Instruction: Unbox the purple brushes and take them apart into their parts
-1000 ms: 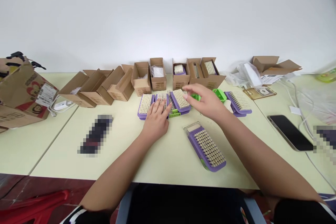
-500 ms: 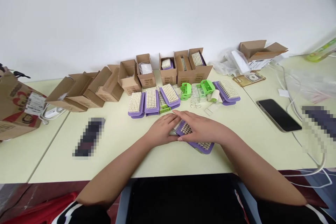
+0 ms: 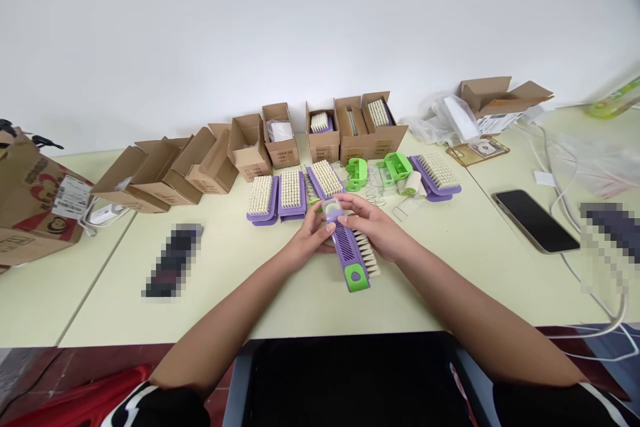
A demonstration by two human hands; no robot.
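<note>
Both of my hands grip a purple brush with cream bristles down its right side and a green piece at its near end. It is tipped on its side just above the table. My left hand has its fingers and thumb around the far left end. From the right, my right hand closes on the same end, thumb on top, partly covering the bristles. A clear part sits at that far end, and its edges are hard to make out. Beyond my hands, purple brushes lie bristles up beside green plastic holders.
Open cardboard boxes line the wall, some with brushes inside. To the right are another purple brush, a white roller, a phone and white cables. A pixelated dark object lies left.
The brush has been turned from bristles up onto its side, showing its purple back and green end. My hands have shifted their hold to its far end.
</note>
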